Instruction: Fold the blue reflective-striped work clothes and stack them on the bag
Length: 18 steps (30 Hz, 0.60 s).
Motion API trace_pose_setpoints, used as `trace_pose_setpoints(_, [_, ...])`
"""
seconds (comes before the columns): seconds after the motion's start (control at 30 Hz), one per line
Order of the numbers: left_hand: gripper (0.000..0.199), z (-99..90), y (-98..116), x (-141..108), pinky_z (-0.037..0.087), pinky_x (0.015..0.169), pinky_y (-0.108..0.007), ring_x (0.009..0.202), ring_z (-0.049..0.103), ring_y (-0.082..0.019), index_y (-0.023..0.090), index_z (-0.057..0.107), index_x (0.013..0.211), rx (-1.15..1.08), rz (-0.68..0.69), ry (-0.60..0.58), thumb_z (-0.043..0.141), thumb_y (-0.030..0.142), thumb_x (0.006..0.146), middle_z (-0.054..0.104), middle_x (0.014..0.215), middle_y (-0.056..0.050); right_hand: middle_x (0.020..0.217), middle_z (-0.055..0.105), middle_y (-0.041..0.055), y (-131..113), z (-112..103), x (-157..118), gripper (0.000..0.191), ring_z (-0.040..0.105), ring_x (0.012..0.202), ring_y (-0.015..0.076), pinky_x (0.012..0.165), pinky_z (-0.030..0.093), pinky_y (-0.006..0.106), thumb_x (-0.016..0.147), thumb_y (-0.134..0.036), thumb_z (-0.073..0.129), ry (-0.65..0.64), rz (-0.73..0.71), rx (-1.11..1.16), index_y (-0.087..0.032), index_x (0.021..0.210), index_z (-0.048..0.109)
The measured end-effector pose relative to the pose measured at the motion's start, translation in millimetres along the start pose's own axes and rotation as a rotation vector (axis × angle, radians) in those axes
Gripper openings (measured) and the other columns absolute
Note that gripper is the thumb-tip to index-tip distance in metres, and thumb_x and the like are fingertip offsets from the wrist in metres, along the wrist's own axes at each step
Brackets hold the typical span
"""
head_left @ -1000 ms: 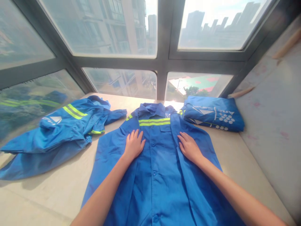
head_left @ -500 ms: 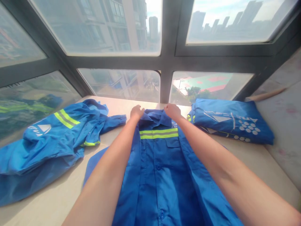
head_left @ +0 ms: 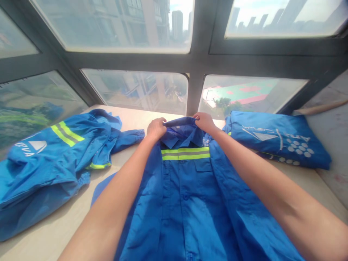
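A blue work jacket (head_left: 190,188) lies front up in the middle, with a yellow-green and grey stripe across the chest and its sides folded inward. At its far end the collar is raised between my hands. My left hand (head_left: 157,129) pinches the collar's left end. The right end of the collar is gripped by my right hand (head_left: 204,122), thumb and fingers together. The inside of the neck and a small pale label show below the lifted edge.
On the left a crumpled blue jacket (head_left: 54,156) with a stripe lies on the pale surface (head_left: 133,117). Folded blue garments (head_left: 280,137) with white print are stacked at the right, near the wall. Grey window frames (head_left: 136,61) stand behind.
The collar has been lifted and drawn straight between both hands, and it now stands higher. The view has shifted slightly.
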<state>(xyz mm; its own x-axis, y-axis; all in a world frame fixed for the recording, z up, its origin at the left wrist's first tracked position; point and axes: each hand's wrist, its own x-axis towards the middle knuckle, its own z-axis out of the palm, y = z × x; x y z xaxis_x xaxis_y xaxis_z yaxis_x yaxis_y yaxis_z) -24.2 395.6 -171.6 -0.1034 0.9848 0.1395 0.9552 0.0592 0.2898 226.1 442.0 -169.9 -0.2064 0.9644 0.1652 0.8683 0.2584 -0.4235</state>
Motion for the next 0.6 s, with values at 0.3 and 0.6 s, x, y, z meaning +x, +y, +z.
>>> trace_pose_setpoints(0.3, [0.028, -8.0, 12, -7, 0.055, 0.085, -0.038, 0.103, 0.069, -0.030, 0.023, 0.075, 0.107, 0.146, 0.003, 0.038, 0.059, 0.037, 0.090, 0.075, 0.108, -0.011, 0.105, 0.074, 0.0117, -7, -7, -18, 0.023, 0.067, 0.102, 0.0251, 0.087, 0.049, 0.032, 0.093, -0.031, 0.058, -0.041, 0.182, -0.182, -0.019, 0.099, 0.076])
trace_pose_setpoints(0.6, [0.033, -27.6, 34, 17, 0.054, 0.090, -0.042, 0.106, 0.068, -0.034, 0.017, 0.077, 0.104, 0.308, 0.031, -0.034, 0.054, 0.037, 0.093, 0.074, 0.107, -0.017, 0.111, 0.071, 0.0219, -12, 0, -5, 0.026, 0.067, 0.110, 0.0313, 0.092, 0.049, 0.035, 0.093, -0.021, 0.057, -0.066, 0.151, -0.225, -0.010, 0.111, 0.073])
